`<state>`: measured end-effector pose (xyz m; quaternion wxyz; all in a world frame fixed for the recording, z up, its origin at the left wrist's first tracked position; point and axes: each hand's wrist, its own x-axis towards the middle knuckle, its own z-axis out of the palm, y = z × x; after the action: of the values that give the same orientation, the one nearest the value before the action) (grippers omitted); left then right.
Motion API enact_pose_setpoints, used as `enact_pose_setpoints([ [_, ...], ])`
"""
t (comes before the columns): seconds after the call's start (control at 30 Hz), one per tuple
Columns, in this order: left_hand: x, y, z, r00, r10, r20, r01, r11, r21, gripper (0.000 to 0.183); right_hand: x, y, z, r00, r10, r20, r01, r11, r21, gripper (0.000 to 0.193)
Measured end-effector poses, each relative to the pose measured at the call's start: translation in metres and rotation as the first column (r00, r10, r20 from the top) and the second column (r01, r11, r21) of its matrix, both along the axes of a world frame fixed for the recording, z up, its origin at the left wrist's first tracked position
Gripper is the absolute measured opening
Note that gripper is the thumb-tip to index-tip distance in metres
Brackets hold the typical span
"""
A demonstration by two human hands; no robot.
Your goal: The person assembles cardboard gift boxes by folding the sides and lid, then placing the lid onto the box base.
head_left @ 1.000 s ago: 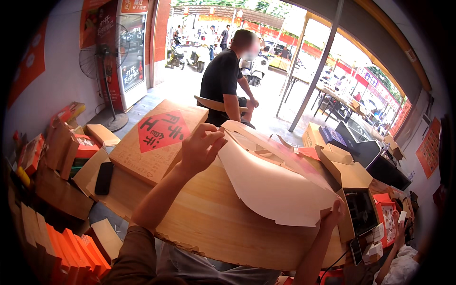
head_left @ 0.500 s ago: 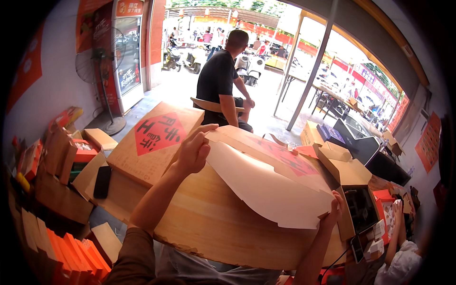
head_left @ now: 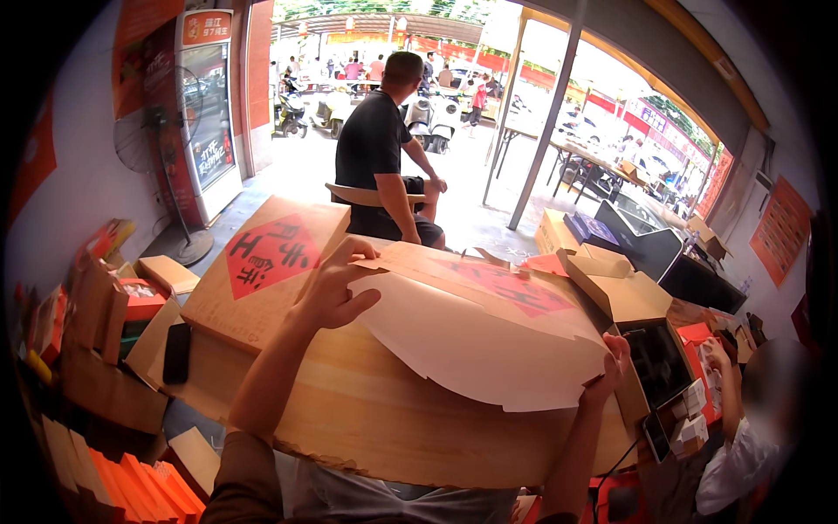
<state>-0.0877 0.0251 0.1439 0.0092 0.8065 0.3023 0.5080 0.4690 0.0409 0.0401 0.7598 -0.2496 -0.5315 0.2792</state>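
Observation:
A brown cardboard box point(head_left: 467, 278) with a red diamond print lies across the wooden board. Its pale front flap point(head_left: 471, 349) bows down toward me, with a curved lower edge. My left hand point(head_left: 336, 288) is at the box's left corner, fingers curled over the edge and thumb sticking out apart. At the right corner, my right hand point(head_left: 608, 371) closes on the cardboard edge; its thumb is partly hidden. Beneath the flap shows the bare wooden board point(head_left: 393, 437). A similar printed box point(head_left: 271, 271) lies flat to the left of my left hand.
A black phone point(head_left: 176, 354) lies at the left. Orange boxes point(head_left: 144, 489) stand lower left, an opened carton point(head_left: 628, 301) at right. Another person's hand point(head_left: 720, 354) is in a red box point(head_left: 696, 336). A seated person point(head_left: 371, 144) is beyond the table.
The view has shifted, so the surroundings sit farther left. My left thumb has spread away from the fingers at the box corner. The flap hangs slightly differently, and my right hand keeps its corner.

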Motion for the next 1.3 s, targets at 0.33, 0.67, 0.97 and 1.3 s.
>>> enact_pose_setpoints([
  [0.33, -0.001, 0.000, 0.007, 0.998, -0.045, 0.049, 0.051, 0.990, -0.131, 0.031, -0.019, -0.001, 0.011, 0.983, -0.159, -0.093, 0.157, 0.987, -0.027, 0.075],
  [0.67, 0.022, -0.010, 0.008, 0.965, 0.262, 0.018, -0.262, 0.965, -0.002, 0.003, -0.004, 0.012, -0.005, 0.921, -0.342, 0.188, 0.373, 0.913, -0.165, 0.065],
  [0.97, 0.005, -0.010, 0.018, 0.989, -0.060, -0.136, 0.072, 0.994, 0.082, 0.018, -0.009, 0.010, 0.003, 0.968, -0.201, -0.149, 0.152, 0.946, -0.286, 0.069],
  [1.3, 0.012, -0.014, 0.016, 0.963, -0.024, -0.270, 0.057, 0.992, 0.113, 0.017, -0.009, 0.013, -0.003, 0.934, -0.146, -0.326, 0.058, 0.963, -0.264, 0.064],
])
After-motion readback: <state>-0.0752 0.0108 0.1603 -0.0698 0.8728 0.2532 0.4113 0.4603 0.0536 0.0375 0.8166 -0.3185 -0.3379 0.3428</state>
